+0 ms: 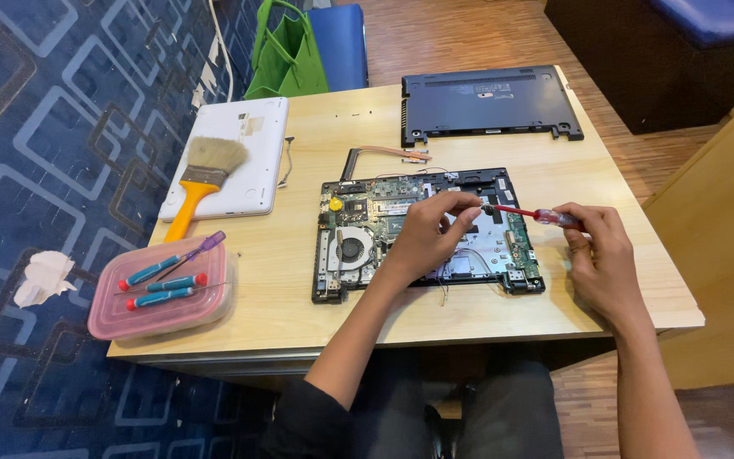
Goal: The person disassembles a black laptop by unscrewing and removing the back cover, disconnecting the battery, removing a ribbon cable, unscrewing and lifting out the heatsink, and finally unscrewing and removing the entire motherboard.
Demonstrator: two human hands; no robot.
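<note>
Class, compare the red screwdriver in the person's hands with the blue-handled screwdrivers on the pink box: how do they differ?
The red screwdriver is held level over the opened laptop, right hand on its handle, left hand near its tip; the blue-handled screwdrivers lie untouched on the pink box. It has a clear red handle; theirs are opaque blue with red ends. Both are slim hand tools.

A red-handled screwdriver is held level above the opened laptop chassis, which lies flat on the counter.
</note>
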